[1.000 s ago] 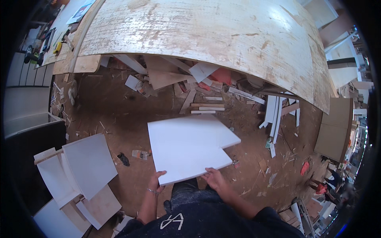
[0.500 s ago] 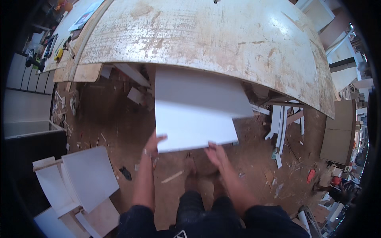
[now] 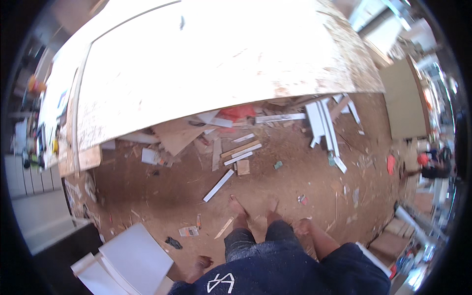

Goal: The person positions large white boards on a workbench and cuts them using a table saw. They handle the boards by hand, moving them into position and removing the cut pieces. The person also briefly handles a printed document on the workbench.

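Observation:
My left hand (image 3: 200, 262) hangs low beside my left thigh, fingers loosely bent and nothing visible in them. Close to my right thigh is my right hand (image 3: 302, 227); its fingers look loose, and I see nothing held there. Nearest to my left hand are a stack of white panels (image 3: 137, 258) and a crumpled dark scrap (image 3: 173, 242) on the floor. In front of me stands a large worktable (image 3: 290, 81). Glare washes out most of its top, so whether a white panel lies there cannot be made out.
White and wooden offcuts (image 3: 219, 185) litter the floor ahead, with longer white strips (image 3: 322, 125) farther right. A tan board (image 3: 405, 101) stands beyond the table's right end. Another person (image 3: 435, 164) is at the far right. A dark cabinet (image 3: 69, 253) stands at left.
The white panel that both hands held at the table's front edge is gone from there. Both hands have let go and dropped to my sides. The view has shifted, showing offcuts under the table.

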`<state>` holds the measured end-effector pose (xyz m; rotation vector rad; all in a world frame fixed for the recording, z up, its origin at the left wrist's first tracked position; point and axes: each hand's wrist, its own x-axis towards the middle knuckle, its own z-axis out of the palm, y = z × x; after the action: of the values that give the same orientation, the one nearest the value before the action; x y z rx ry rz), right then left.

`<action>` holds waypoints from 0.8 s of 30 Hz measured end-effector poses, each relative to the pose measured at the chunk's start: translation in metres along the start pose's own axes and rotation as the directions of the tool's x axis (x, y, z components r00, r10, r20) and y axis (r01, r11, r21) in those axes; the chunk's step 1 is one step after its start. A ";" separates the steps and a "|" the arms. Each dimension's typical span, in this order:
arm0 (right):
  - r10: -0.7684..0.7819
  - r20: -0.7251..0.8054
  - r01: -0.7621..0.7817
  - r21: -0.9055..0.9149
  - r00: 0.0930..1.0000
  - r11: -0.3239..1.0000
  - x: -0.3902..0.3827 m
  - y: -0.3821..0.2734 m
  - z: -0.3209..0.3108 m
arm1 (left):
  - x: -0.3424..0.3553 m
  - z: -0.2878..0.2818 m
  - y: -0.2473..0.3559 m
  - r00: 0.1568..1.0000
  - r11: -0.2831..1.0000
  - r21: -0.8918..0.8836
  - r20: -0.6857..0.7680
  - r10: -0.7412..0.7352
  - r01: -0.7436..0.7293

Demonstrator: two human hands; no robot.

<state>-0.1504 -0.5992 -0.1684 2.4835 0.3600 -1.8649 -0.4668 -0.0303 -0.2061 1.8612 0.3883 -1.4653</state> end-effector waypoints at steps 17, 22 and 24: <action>0.331 -0.492 0.573 0.504 0.806 -0.646 0.046 -0.069 -0.580 | -0.189 -0.320 0.379 0.629 0.711 -0.502 -0.770 -0.108 -0.492; 0.343 -0.574 0.547 0.226 0.743 -0.806 0.063 -0.075 -0.619 | -0.174 -0.185 0.289 0.674 0.781 -0.621 -0.606 -0.423 -0.068; 0.508 -0.353 0.617 0.388 0.786 -0.685 0.037 -0.092 -0.622 | -0.164 -0.114 0.261 0.772 0.647 -0.747 -0.318 -0.550 0.153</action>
<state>0.4298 -0.4102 -0.0128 -0.8013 0.9058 0.0201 -0.2712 -0.0996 0.0486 1.5408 1.4623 -0.7909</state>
